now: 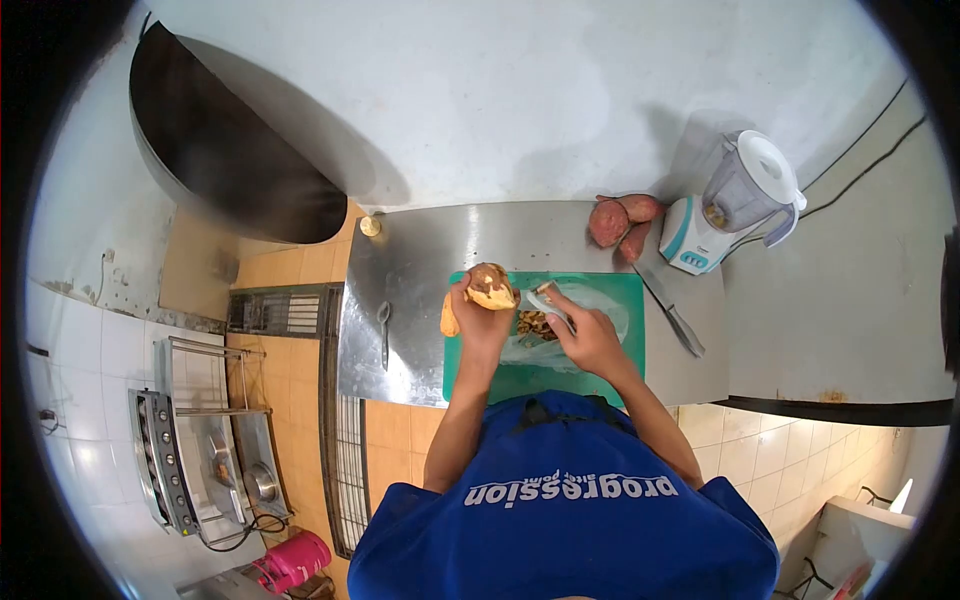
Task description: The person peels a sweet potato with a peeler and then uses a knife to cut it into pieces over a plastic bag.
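My left hand is closed around a partly peeled sweet potato, with brown skin on top and yellow-orange flesh below. In my right hand is a peeler, its head close to the right side of the sweet potato. Below, a heap of peelings lies on a clear plastic bag spread over a green cutting board. A peeled orange piece shows beside my left wrist at the board's left edge, partly hidden by the hand.
Unpeeled reddish sweet potatoes sit at the back of the steel table. Right of the board lies a knife; a blender stands behind it. At left are a spoon and a small yellowish item.
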The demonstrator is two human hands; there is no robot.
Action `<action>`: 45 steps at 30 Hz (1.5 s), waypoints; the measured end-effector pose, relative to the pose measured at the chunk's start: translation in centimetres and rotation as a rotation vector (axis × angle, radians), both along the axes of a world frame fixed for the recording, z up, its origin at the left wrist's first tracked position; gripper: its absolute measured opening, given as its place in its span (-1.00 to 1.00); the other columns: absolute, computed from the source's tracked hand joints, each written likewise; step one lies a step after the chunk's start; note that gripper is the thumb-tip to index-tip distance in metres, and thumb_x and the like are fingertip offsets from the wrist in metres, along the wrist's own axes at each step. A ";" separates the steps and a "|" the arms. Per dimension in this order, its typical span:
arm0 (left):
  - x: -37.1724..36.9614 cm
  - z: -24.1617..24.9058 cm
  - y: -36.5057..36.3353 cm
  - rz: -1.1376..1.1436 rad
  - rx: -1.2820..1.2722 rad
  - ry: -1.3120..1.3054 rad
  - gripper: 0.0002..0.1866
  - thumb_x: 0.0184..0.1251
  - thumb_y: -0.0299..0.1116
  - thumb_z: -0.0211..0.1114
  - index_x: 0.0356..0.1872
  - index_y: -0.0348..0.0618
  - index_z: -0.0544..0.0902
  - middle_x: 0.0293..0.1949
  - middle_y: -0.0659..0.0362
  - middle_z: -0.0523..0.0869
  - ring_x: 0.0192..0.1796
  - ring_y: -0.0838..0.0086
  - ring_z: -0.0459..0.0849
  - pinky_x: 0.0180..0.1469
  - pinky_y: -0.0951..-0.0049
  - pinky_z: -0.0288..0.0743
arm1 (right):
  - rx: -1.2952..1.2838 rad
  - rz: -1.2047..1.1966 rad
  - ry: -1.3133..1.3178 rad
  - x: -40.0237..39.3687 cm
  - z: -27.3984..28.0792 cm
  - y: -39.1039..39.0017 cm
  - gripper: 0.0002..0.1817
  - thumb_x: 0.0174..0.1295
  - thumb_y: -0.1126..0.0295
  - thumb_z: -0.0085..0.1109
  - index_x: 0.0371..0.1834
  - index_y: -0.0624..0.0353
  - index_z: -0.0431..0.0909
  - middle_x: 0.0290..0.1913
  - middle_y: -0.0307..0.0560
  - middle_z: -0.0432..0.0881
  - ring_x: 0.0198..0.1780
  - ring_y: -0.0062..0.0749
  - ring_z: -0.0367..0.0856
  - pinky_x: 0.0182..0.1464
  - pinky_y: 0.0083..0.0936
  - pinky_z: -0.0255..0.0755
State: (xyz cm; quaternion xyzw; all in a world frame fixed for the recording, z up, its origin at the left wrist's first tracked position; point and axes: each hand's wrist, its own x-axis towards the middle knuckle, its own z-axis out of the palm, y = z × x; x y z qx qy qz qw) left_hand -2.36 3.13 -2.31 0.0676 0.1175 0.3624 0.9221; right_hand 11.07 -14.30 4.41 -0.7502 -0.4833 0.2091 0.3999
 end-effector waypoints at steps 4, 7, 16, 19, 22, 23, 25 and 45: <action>1.4 2.3 -1.2 0.001 0.036 0.144 -0.68 0.47 -0.11 0.11 0.05 -0.05 0.61 0.04 0.14 0.69 0.12 0.30 0.64 0.25 0.16 0.50 | -0.173 0.021 -0.018 0.0 3.2 2.1 -0.48 0.48 0.03 0.11 0.48 -0.23 0.51 -0.37 0.20 0.73 -0.23 0.22 0.72 -0.08 0.04 0.57; 1.8 2.4 -1.2 0.033 0.077 0.131 -0.64 0.53 -0.07 0.09 0.07 -0.10 0.60 0.04 0.16 0.69 0.12 0.30 0.64 0.22 0.20 0.53 | -0.120 0.055 -0.132 -0.4 2.7 2.9 -0.48 0.49 0.07 0.11 0.49 -0.18 0.50 -0.36 0.15 0.73 -0.25 0.19 0.72 -0.12 0.02 0.56; 1.4 2.2 -0.6 0.156 0.007 0.258 -0.65 0.67 -0.01 0.04 0.05 -0.06 0.58 -0.01 0.16 0.67 0.08 0.30 0.65 0.33 0.10 0.52 | -0.164 0.119 -0.242 -1.8 0.1 1.8 -0.48 0.47 0.07 0.13 0.48 -0.24 0.51 -0.25 0.14 0.77 -0.20 0.19 0.74 -0.09 0.04 0.58; 1.1 1.6 -0.3 0.110 -0.099 0.059 -0.66 0.66 -0.01 0.07 0.03 -0.06 0.58 -0.02 0.18 0.67 0.08 0.32 0.65 0.35 0.06 0.53 | -0.229 0.150 -0.201 -1.4 -1.2 0.1 -0.47 0.46 0.04 0.13 0.50 -0.31 0.49 -0.17 0.18 0.78 -0.16 0.23 0.75 -0.05 0.06 0.59; 0.9 2.6 0.2 0.228 -0.039 0.148 -0.70 0.63 -0.02 0.17 0.03 -0.03 0.57 -0.05 0.20 0.67 0.02 0.36 0.65 0.26 0.09 0.57 | -0.262 0.128 -0.195 -1.0 -1.8 -1.2 -0.45 0.46 0.08 0.14 0.52 -0.32 0.47 -0.28 0.17 0.75 -0.23 0.21 0.72 -0.07 0.02 0.58; 1.1 3.1 0.2 0.224 -0.040 0.146 -0.70 0.63 -0.02 0.17 0.03 -0.03 0.57 -0.05 0.20 0.67 0.02 0.36 0.65 0.26 0.09 0.57 | -0.264 0.105 -0.187 -0.8 -2.0 -1.4 -0.45 0.47 0.12 0.13 0.54 -0.29 0.45 -0.39 0.15 0.72 -0.31 0.17 0.70 -0.11 -0.01 0.56; 1.2 3.4 -0.2 0.214 -0.017 0.210 -0.73 0.62 -0.07 0.21 0.02 -0.03 0.57 -0.06 0.19 0.67 -0.01 0.39 0.66 0.22 0.18 0.59 | -0.157 0.069 -0.185 -0.7 -1.3 -0.9 -0.45 0.47 0.12 0.13 0.54 -0.30 0.45 -0.42 0.15 0.70 -0.31 0.18 0.70 -0.11 -0.02 0.56; 2.4 2.5 -3.2 0.004 0.032 0.358 -0.68 0.63 0.01 0.21 -0.08 -0.04 0.55 -0.20 0.25 0.62 -0.12 0.48 0.63 0.00 0.31 0.62 | 0.009 0.046 -0.088 -1.9 -1.1 0.4 -0.43 0.50 0.09 0.07 0.58 -0.29 0.38 -0.06 0.30 0.76 -0.09 0.33 0.72 0.05 0.08 0.58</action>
